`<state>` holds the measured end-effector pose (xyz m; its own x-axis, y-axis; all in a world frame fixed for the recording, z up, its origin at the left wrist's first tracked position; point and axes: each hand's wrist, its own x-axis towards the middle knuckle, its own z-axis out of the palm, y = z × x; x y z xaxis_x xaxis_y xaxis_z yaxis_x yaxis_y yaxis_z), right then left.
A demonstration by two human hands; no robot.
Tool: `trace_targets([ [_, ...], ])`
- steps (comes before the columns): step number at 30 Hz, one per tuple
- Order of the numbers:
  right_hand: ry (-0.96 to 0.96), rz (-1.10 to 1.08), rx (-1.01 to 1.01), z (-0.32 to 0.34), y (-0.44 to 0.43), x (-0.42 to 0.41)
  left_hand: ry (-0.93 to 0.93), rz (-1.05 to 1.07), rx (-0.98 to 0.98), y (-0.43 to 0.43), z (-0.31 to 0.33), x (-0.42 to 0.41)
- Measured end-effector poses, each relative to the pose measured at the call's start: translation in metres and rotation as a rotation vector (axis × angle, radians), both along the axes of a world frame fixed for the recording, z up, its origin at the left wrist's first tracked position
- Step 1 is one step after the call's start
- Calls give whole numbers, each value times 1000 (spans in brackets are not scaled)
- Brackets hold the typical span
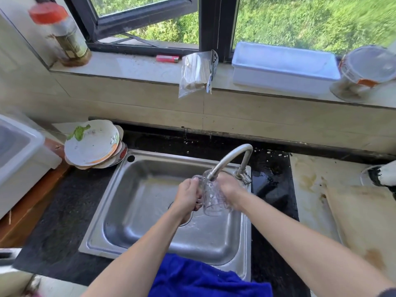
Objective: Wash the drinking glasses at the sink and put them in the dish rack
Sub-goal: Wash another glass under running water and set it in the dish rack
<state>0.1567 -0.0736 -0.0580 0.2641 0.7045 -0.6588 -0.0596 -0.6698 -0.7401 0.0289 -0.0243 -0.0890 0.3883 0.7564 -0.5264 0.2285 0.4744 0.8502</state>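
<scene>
A clear glass mug [211, 198] with a handle is held over the steel sink [137, 213], its mouth right under the spout of the curved tap [230, 159]. My left hand [188, 196] grips the mug's handle on its left side. My right hand [229, 188] is curled round the mug's far right side, partly seen through the glass. Water ripples on the sink floor around the drain, which my left wrist mostly hides.
Dirty plates [93, 144] are stacked at the sink's back left. A white plastic bin [19, 159] stands at the left, a blue cloth [192, 277] lies over the front rim, and a wooden board [364, 221] lies at the right. A white tray [285, 67] sits on the windowsill.
</scene>
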Motion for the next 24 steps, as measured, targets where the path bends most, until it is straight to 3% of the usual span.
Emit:
trace_targets([
  [5,187,-16,8,-9,2,1,-27,140,-70,12,0,-1],
  [8,212,-21,-30,-11,-1,3,84,67,-40,18,1,-8],
  [10,185,-28,-30,-9,8,9,301,-116,217,16,4,-16],
  [13,134,-14,-110,-13,17,19,556,-537,781,8,0,-35],
  [15,155,15,-179,-13,19,18,647,-757,935,1,-3,-39],
  [17,158,45,-200,-11,19,13,700,-824,1006,1,-9,-40],
  [22,367,-73,-92,-10,23,12,398,-706,826,3,-14,-43],
  [24,344,-133,-57,-13,28,13,296,-573,566,1,-10,-37],
])
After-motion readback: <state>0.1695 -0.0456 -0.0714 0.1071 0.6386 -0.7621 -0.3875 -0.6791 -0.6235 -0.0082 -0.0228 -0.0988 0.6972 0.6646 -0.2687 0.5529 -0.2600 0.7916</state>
